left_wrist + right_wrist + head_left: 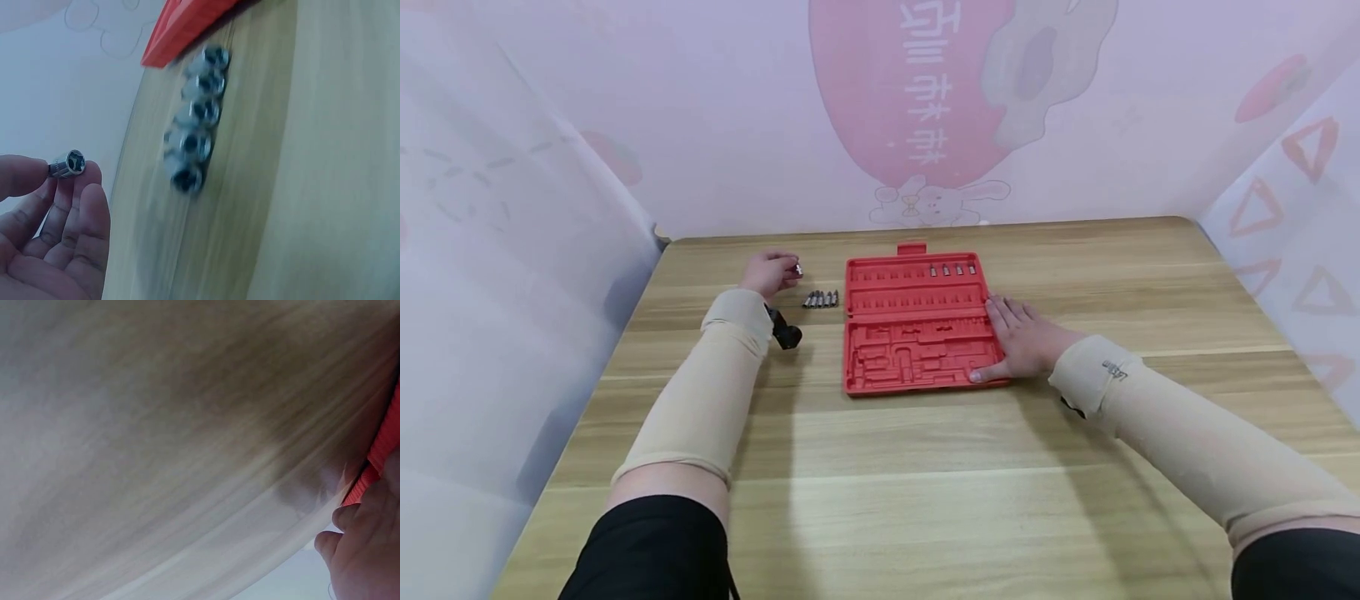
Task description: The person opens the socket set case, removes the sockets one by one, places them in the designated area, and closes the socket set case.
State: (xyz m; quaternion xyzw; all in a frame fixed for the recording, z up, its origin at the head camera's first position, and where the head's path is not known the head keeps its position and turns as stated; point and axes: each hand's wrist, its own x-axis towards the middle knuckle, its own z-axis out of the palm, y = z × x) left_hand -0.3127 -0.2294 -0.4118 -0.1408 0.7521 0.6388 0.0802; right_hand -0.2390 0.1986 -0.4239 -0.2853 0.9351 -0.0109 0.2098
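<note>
In the left wrist view, my left hand [56, 231] pinches a small shiny metal socket [67, 164] between thumb and fingertips, its toothed opening facing outward. The head view has that hand [766, 272] above the table, left of an open red socket case [916, 315]. Several more sockets [821, 299] stand in a tight row on the wood between hand and case. A few sockets [958, 269] sit in the upper right slots of the case; its lower half shows bare moulded recesses. My right hand [1028, 337] rests on the case's right edge, fingers spread and thumb along the lower corner.
The case lies flat on a wooden table [925, 500], its latch tab [912, 248] pointing to the back. A printed white cloth backdrop [737, 125] rises behind the table and along both sides. A black wrist camera [786, 333] sticks out beside my left wrist.
</note>
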